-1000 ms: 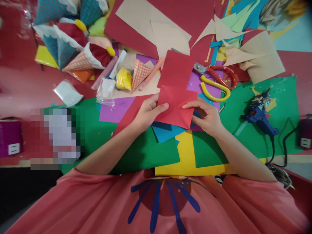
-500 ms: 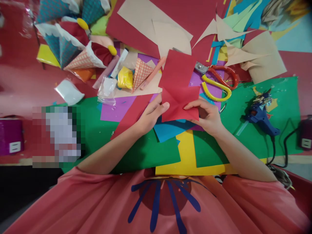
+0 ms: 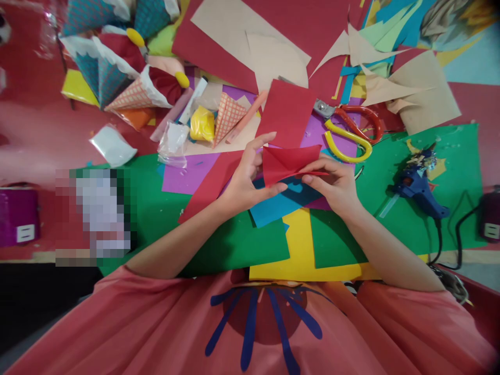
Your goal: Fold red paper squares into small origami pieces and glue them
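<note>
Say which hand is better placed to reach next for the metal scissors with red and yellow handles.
Right, probably: the right hand, though pinching the bent red paper sheet, is nearer the scissors; the left hand is across that sheet.

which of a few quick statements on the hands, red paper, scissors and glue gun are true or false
1. The right hand pinches the folded red paper. True.
2. The folded red paper lies flat on the table. False: it is raised and bent.
3. The blue glue gun lies over a green sheet. True.
4. Both scissor handles are yellow. False: the scissors have one red, one yellow.
5. The left hand is spread at the folded red paper's left side. True.
</note>
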Motion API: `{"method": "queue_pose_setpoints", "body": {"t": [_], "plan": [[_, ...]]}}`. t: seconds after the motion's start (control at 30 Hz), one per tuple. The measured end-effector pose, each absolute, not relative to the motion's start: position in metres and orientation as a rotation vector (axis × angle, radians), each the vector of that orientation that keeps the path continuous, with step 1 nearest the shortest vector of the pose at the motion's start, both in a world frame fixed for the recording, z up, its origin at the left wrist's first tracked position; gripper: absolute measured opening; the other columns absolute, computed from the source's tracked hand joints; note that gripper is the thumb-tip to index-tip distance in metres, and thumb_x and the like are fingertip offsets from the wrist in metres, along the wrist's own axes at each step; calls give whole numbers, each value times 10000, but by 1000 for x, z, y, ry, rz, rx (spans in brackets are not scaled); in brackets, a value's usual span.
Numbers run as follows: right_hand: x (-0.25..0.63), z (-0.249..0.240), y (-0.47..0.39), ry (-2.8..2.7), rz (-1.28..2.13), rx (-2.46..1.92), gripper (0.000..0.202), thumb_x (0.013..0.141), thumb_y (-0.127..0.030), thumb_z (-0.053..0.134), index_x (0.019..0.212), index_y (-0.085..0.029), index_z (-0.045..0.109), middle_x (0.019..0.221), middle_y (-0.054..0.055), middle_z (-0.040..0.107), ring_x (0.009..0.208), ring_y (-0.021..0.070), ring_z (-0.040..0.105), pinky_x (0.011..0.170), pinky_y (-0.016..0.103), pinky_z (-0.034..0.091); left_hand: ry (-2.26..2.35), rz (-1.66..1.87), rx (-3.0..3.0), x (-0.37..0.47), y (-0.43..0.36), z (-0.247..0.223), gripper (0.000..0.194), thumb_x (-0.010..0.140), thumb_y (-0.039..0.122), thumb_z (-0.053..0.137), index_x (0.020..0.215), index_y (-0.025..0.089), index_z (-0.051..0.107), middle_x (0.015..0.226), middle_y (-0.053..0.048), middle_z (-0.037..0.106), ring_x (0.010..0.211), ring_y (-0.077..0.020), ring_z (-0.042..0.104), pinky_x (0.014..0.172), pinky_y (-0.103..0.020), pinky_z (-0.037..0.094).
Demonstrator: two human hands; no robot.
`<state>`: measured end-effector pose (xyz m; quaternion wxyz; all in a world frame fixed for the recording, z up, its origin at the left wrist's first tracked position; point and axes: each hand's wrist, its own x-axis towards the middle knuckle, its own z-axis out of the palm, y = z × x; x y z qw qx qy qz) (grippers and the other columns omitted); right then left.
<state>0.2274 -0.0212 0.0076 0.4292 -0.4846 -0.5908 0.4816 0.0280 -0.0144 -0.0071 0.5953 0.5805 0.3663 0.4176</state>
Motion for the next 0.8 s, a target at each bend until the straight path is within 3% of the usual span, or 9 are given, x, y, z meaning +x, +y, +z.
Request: {"method": "queue_pose_setpoints", "body": {"t": [0.17, 0.3, 0.4, 0.53, 0.6, 0.7, 0.8], "plan": [[227, 7, -22, -1447, 1277, -1203, 298, 726, -509, 741, 689, -219, 679, 707, 3, 612, 677, 131, 556, 618, 282, 461, 922, 1012, 1312, 27, -14, -4, 539, 777, 453, 713, 1221, 250, 486, 1026, -48, 685, 902, -186, 691, 766, -279, 553], [227, 8, -21, -1422, 1307, -1188, 395, 725, -611, 690, 653, -224, 657, 689, 10, 580, 657, 134, 531, 566, 280, 444, 983, 1080, 1396, 28, -12, -6, 423, 804, 429, 685, 1136, 217, 529, 1116, -62, 642, 878, -148, 674, 726, -237, 538], [227, 8, -20, -1428, 1252, -1212, 413, 738, -612, 678, 609, -223, 626, 649, 5, 551, 664, 139, 526, 603, 296, 447, 976, 1086, 1427, 28, -13, -6, 362, 810, 397, 679, 1090, 211, 546, 1090, -49, 635, 844, -127, 663, 705, -220, 534], [227, 6, -21, -1403, 1189, -1245, 431, 761, -570, 680, 544, -219, 554, 669, 4, 575, 697, 145, 545, 673, 317, 468, 980, 1074, 1420, 28, -14, -2, 284, 822, 383, 672, 1018, 208, 564, 896, -12, 641, 719, -107, 631, 623, -210, 500], [226, 5, -21, -1384, 1171, -1262, 434, 759, -550, 692, 534, -215, 534, 712, 9, 609, 721, 149, 562, 697, 323, 478, 1011, 1075, 1414, 28, -14, 0, 260, 839, 418, 649, 980, 212, 577, 744, 18, 592, 576, -83, 553, 533, -210, 443], [225, 3, -22, -1354, 1181, -1278, 389, 740, -534, 717, 579, -217, 560, 733, 9, 622, 711, 143, 568, 675, 311, 485, 1065, 1063, 1419, 27, -15, 1, 244, 866, 450, 613, 957, 224, 589, 524, 74, 389, 409, -64, 349, 427, -231, 306], [225, 1, -23, -1314, 1208, -1280, 314, 725, -516, 737, 705, -228, 613, 748, -3, 614, 673, 125, 557, 619, 281, 479, 1075, 1047, 1447, 26, -15, 0, 227, 882, 439, 599, 983, 236, 585, 470, 94, 278, 372, -62, 238, 406, -247, 227]]}}
